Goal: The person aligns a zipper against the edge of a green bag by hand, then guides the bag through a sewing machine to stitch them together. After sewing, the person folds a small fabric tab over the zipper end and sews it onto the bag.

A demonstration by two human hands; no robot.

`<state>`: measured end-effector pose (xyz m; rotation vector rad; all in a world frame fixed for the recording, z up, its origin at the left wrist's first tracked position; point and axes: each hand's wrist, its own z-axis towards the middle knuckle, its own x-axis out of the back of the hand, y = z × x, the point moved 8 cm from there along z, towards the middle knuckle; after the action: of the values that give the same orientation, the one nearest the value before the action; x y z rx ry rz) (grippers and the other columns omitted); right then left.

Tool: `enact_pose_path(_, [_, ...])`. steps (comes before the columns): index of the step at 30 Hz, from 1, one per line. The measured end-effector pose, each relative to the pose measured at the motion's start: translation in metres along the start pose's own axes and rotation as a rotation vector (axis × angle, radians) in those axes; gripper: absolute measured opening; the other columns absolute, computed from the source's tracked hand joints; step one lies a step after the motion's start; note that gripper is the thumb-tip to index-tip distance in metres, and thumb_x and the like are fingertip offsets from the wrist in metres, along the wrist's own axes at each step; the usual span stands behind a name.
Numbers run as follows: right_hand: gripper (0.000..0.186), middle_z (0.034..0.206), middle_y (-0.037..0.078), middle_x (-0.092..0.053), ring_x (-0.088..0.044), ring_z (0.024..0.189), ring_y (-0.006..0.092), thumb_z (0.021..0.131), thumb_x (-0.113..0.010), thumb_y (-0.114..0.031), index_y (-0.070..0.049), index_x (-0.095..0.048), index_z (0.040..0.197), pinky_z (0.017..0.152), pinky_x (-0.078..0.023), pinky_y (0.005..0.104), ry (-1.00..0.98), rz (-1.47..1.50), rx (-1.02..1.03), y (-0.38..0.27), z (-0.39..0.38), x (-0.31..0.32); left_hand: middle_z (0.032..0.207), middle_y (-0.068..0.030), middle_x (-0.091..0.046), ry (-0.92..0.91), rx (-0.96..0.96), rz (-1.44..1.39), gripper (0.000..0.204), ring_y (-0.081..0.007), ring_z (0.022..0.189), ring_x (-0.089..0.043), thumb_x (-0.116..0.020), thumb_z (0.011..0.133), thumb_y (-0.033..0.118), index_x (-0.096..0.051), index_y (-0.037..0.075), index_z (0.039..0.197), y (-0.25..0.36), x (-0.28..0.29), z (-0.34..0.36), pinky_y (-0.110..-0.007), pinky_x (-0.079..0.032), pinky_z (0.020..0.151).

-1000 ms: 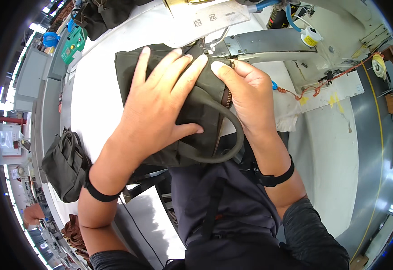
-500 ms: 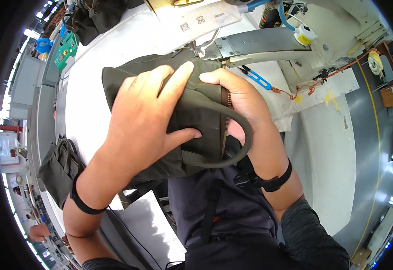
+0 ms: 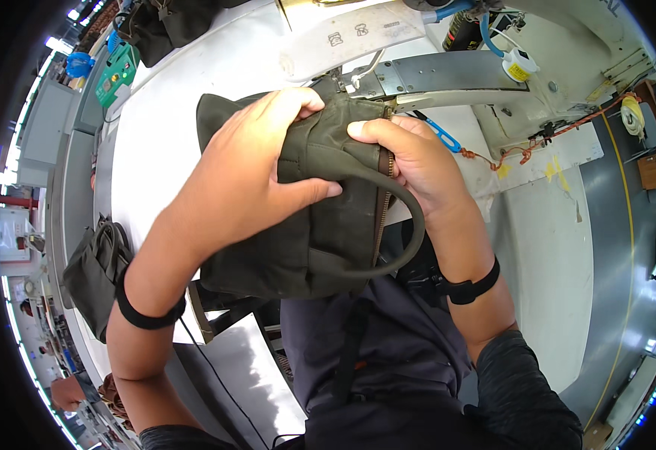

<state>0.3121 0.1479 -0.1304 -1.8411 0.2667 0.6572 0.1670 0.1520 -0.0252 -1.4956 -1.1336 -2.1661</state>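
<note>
An olive-green canvas bag [image 3: 335, 232] with a looped handle and a brass zipper [image 3: 384, 206] lies before me at the sewing machine. My left hand [image 3: 242, 172] lies over its top, fingers curled into the fabric and thumb stretched across a seam. My right hand [image 3: 410, 157] grips the bag's zippered right edge, thumb on top and fingers partly hidden under it. Just behind the right hand are blue thread snips [image 3: 440, 131] on an orange cord, partly hidden.
The sewing machine arm [image 3: 459, 71] crosses behind the bag over a white worktable [image 3: 148, 165]. A second olive bag [image 3: 91, 277] rests at the left, dark bags [image 3: 163, 26] and a green control box [image 3: 114, 75] at the back left. A yellow-lined floor [image 3: 621, 262] is at right.
My left fingers, spread flat a second ago, have curled into the bag's top. The bag shifted toward me and left, then back up and right. The right hand still grips the zippered edge.
</note>
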Motion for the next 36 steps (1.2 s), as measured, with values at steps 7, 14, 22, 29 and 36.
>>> enact_pose_path(7, [0.02, 0.065, -0.006, -0.056, -0.045, 0.052, 0.0001, 0.094, -0.075, -0.022, -0.006, -0.069, 0.086, 0.048, -0.034, 0.0187, 0.139, -0.076, 0.027, 0.001, 0.003, 0.015, 0.123, -0.0128, -0.065, -0.056, -0.074, 0.047, 0.078, -0.0326, 0.11, -0.065, -0.097, 0.069, 0.022, -0.058, 0.005, 0.134, -0.007, -0.001, 0.015, -0.039, -0.054, 0.095])
enact_pose_path(14, [0.021, 0.068, -0.009, -0.058, -0.043, 0.055, -0.0014, 0.101, -0.072, -0.025, -0.007, -0.073, 0.089, 0.051, -0.032, 0.0183, 0.149, -0.105, 0.181, -0.007, -0.003, 0.014, 0.129, -0.011, -0.067, 0.166, -0.277, 0.272, 0.079, -0.0332, 0.113, -0.065, -0.094, 0.069, 0.023, -0.064, 0.009, 0.141, 0.007, -0.006, -0.005, -0.041, -0.055, 0.095])
enact_pose_path(22, [0.029, 0.067, -0.009, -0.057, -0.041, 0.057, -0.0004, 0.101, -0.072, -0.026, -0.009, -0.072, 0.078, 0.052, -0.03, 0.0204, 0.14, -0.403, 0.27, -0.021, -0.003, 0.013, 0.152, -0.0099, -0.06, 0.266, -0.235, 0.339, 0.076, -0.0316, 0.114, -0.065, -0.09, 0.07, 0.018, -0.067, 0.014, 0.143, 0.002, -0.021, -0.012, -0.04, -0.054, 0.098])
enact_pose_path(29, [0.032, 0.065, -0.009, -0.054, -0.042, 0.055, 0.0004, 0.101, -0.072, -0.029, -0.01, -0.069, 0.075, 0.051, -0.03, 0.0204, 0.125, -0.493, 0.239, -0.025, -0.001, 0.017, 0.16, -0.0154, -0.051, 0.249, -0.142, 0.247, 0.08, -0.0361, 0.128, -0.061, -0.089, 0.07, 0.011, -0.063, 0.017, 0.146, -0.003, -0.022, -0.01, -0.043, -0.051, 0.106])
enact_pose_path(36, [0.045, 0.059, -0.007, -0.049, -0.042, 0.054, 0.0025, 0.098, -0.074, -0.033, -0.01, -0.058, 0.063, 0.051, -0.031, 0.0239, 0.177, -0.514, 0.166, -0.027, -0.004, 0.017, 0.162, -0.0149, -0.048, 0.115, -0.167, -0.107, 0.073, -0.0299, 0.129, -0.058, -0.091, 0.072, 0.01, -0.062, 0.014, 0.139, -0.012, -0.011, 0.009, -0.04, -0.048, 0.105])
